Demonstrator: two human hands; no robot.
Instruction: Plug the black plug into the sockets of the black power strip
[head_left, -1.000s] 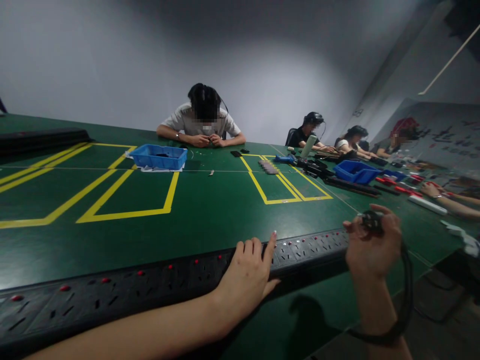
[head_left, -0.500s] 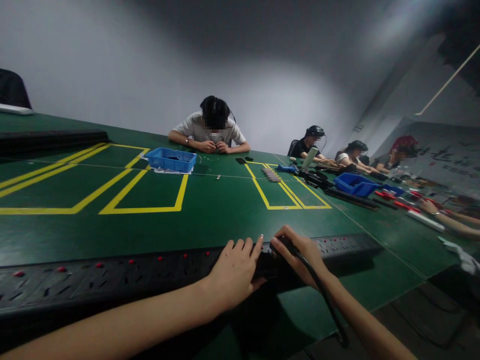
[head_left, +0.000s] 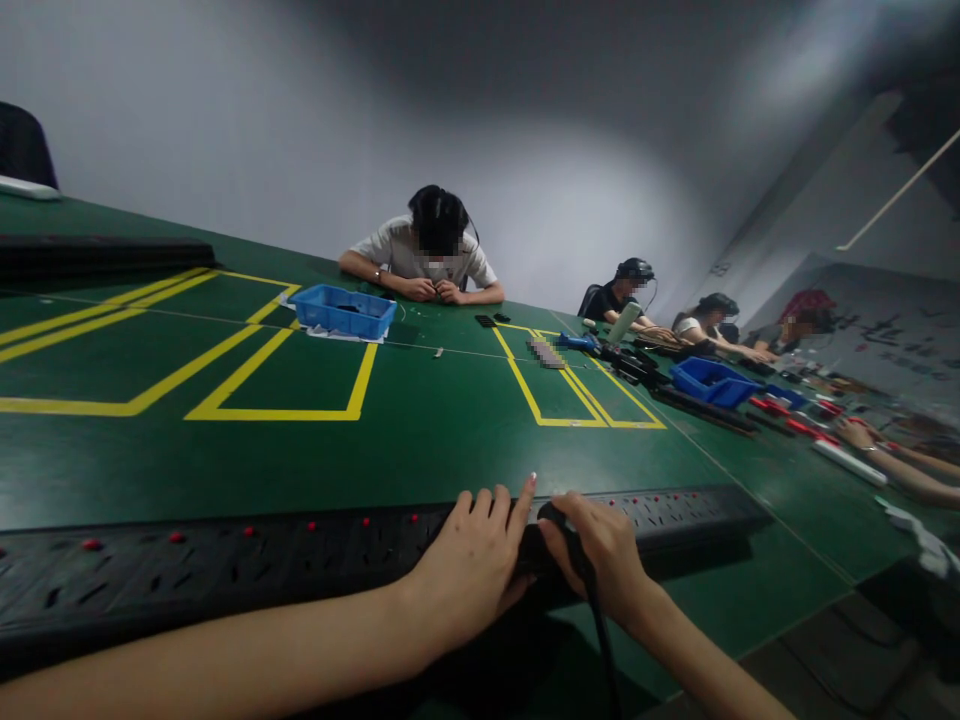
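Observation:
A long black power strip with red switches or lights along its top lies across the near side of the green table. My left hand grips the middle of the strip, thumb on the near side and fingers over the top, the index finger pointing forward. Close to its right, my right hand is closed around a black plug held against the strip's top. A black cord runs from the plug down past my wrist. My fingers hide the plug's front, so I cannot tell how deep it sits.
A blue basket holds dark parts beyond the yellow tape outlines. Farther right are a deep blue tray, black strips and tools. Another long black strip lies at the far left. Several co-workers sit around the table.
My right hand has lowered slightly, pressing the plug closer to the strip. The cord now hangs more steeply. My left hand stays on the strip while the view shifts a little.

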